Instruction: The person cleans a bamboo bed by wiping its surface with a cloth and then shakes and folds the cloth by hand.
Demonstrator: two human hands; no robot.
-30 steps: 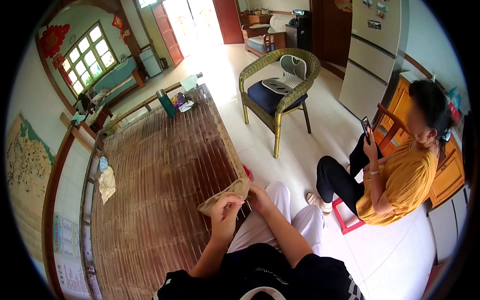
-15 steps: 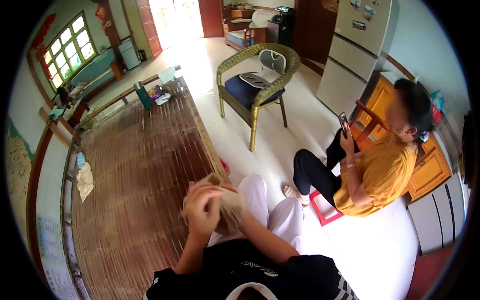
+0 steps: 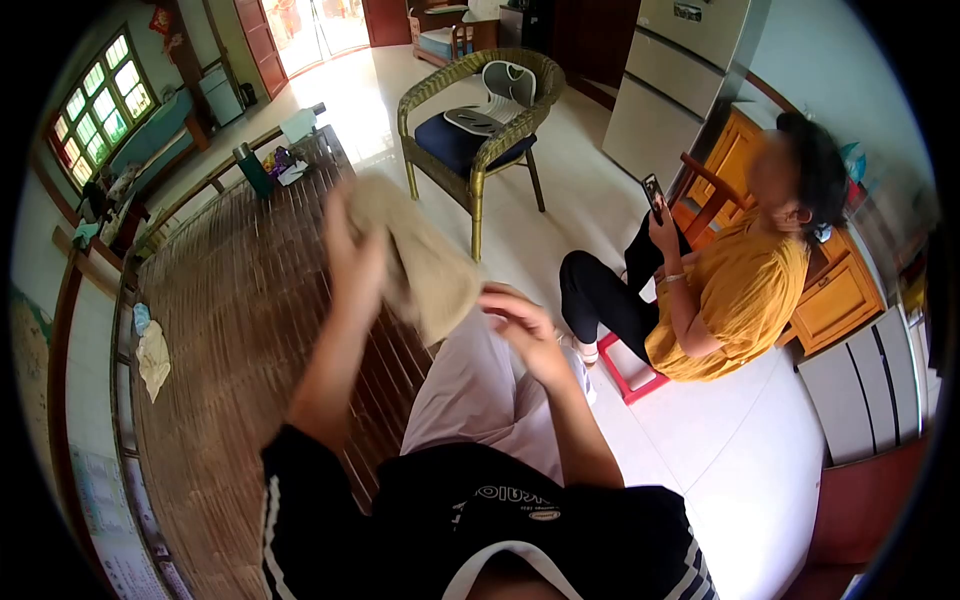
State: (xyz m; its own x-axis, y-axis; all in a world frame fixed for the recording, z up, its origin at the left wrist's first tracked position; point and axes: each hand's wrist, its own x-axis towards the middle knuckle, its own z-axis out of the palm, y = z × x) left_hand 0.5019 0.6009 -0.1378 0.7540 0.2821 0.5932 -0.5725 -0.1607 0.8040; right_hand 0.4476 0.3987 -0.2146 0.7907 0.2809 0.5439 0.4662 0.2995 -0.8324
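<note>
A beige cloth piece (image 3: pixel 425 260), its exact kind unclear, is stretched in the air over my lap and the edge of the bamboo-slat bed. My left hand (image 3: pixel 355 255), smeared by motion, grips its upper left side. At the lower right corner, my right hand (image 3: pixel 525 325) has its bent fingertips against the fabric. The cloth has a dark fold or opening on its left side, partly behind my left hand. Below it are my legs in pale trousers (image 3: pixel 465 385).
The bamboo-slat bed (image 3: pixel 230 370) lies on my left, with a green bottle (image 3: pixel 252 170) and a crumpled cream cloth (image 3: pixel 152 360) on it. Ahead is a wicker armchair (image 3: pixel 480 200). A person in a yellow shirt (image 3: pixel 730 310) sits at right, holding a phone (image 3: pixel 654 195).
From bunched up close to my lap, the beige cloth has been raised forward and spread out. My hands have moved apart, left hand up and right hand to the right. The view has shifted.
</note>
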